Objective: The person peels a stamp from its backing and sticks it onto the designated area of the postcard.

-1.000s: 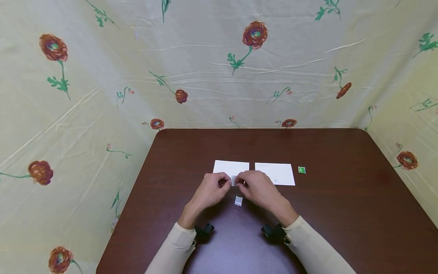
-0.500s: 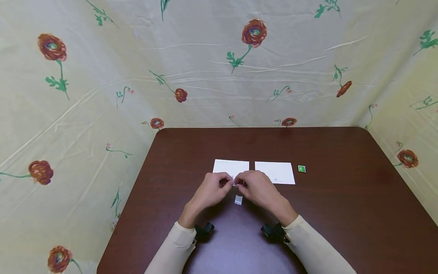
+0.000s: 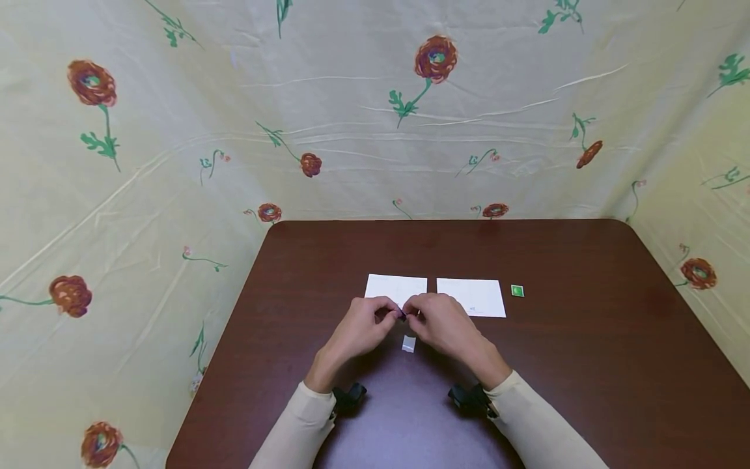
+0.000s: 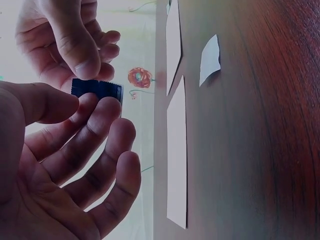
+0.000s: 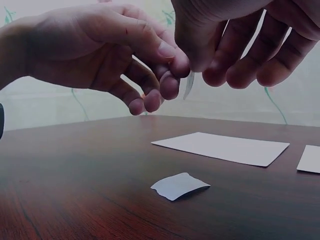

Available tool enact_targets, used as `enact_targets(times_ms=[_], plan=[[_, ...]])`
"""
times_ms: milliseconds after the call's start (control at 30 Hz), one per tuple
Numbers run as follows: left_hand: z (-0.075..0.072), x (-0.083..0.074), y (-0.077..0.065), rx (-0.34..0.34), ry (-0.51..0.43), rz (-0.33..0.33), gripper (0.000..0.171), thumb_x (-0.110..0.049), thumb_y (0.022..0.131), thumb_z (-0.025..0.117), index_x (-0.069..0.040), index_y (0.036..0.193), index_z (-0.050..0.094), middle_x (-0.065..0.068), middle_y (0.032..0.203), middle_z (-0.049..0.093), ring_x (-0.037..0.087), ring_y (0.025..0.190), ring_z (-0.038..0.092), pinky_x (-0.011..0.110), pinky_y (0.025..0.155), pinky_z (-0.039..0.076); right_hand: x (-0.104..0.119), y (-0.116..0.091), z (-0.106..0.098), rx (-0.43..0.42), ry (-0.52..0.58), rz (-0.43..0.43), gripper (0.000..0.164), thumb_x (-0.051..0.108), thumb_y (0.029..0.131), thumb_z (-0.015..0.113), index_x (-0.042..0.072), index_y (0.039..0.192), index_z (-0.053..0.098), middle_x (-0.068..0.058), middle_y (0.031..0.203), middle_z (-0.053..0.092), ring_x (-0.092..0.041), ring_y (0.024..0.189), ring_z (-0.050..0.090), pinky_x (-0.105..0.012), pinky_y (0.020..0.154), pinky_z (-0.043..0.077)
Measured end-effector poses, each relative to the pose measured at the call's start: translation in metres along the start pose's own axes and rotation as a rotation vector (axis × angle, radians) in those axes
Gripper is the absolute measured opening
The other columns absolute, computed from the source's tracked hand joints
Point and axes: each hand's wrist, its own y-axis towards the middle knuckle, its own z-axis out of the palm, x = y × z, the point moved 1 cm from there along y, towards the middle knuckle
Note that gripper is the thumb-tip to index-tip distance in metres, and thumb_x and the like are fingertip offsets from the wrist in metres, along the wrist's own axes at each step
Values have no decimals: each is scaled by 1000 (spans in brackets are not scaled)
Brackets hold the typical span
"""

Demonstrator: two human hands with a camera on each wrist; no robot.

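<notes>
A small dark blue stamp (image 4: 97, 89) with a perforated edge is held up between both hands. In the left wrist view, the thumb and fingertips of my left hand (image 4: 85, 150) pinch its lower side, while the right hand (image 4: 65, 40) pinches its upper side. In the head view, my left hand (image 3: 366, 324) and right hand (image 3: 445, 326) meet just above the near edge of the left white card (image 3: 395, 284). Below them a small, curled white paper piece (image 3: 408, 344) lies on the table. In the right wrist view, fingers mostly hide the stamp.
A second white card (image 3: 471, 296), with faint print near its lower edge, lies right of the first. Beyond it sits a small green stamp (image 3: 517, 291) with a white border. The brown table (image 3: 328, 251) meets a flowered cloth (image 3: 351, 98) at the back and sides.
The small piece between my fingertips showed a pale face a second ago, then stood nearly edge-on, and now shows its dark side. Both hands have stayed in nearly the same place.
</notes>
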Motion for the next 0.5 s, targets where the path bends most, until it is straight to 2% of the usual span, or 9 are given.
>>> enact_targets(times_ms=[233, 367, 500], plan=[[-2, 1, -1, -52, -17, -55, 11, -16, 95, 65, -11, 97, 75, -5, 84, 72, 6, 69, 61, 24, 64, 51, -1, 0, -2, -15, 6, 20, 9, 14, 87, 71, 18, 93, 76, 11, 82, 69, -9, 70, 63, -26, 64, 49], [-3, 2, -1, -77, -25, -80, 8, -14, 93, 67, -12, 98, 74, -5, 83, 73, 6, 69, 63, 23, 65, 53, -1, 0, -3, -19, 27, 38, 9, 13, 87, 71, 18, 92, 76, 11, 81, 68, -7, 69, 61, -25, 63, 47], [-3, 3, -2, -73, -34, -85, 7, -14, 92, 69, -15, 97, 73, -10, 80, 71, 4, 70, 63, 22, 67, 54, -2, -1, -3, -20, 39, 41, 8, 13, 87, 71, 18, 92, 75, 10, 80, 68, -9, 68, 61, -25, 62, 47]])
